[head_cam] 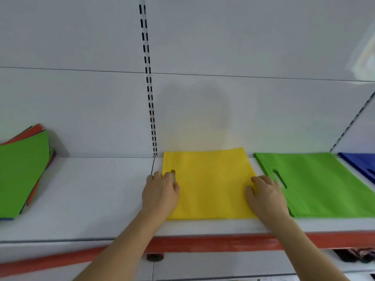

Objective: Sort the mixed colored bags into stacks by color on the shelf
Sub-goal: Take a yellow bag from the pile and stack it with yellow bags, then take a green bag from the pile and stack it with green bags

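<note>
A yellow bag (pixel 209 183) lies flat on the white shelf (pixel 91 199), in the middle. My left hand (pixel 160 193) rests on its left edge, fingertips at the handle cut-out. My right hand (pixel 265 197) presses flat on its right edge, beside the green bag (pixel 324 183) that lies to the right. A blue bag (pixel 363 165) shows at the far right, cut off by the frame. At the far left sits a mixed pile of bags (pixel 22 175) with a green one on top and orange ones under it.
The shelf has a white back panel with a slotted upright (pixel 150 98) behind the yellow bag's left corner. An orange strip (pixel 203 243) runs along the shelf's front edge. Bare shelf lies between the mixed pile and the yellow bag.
</note>
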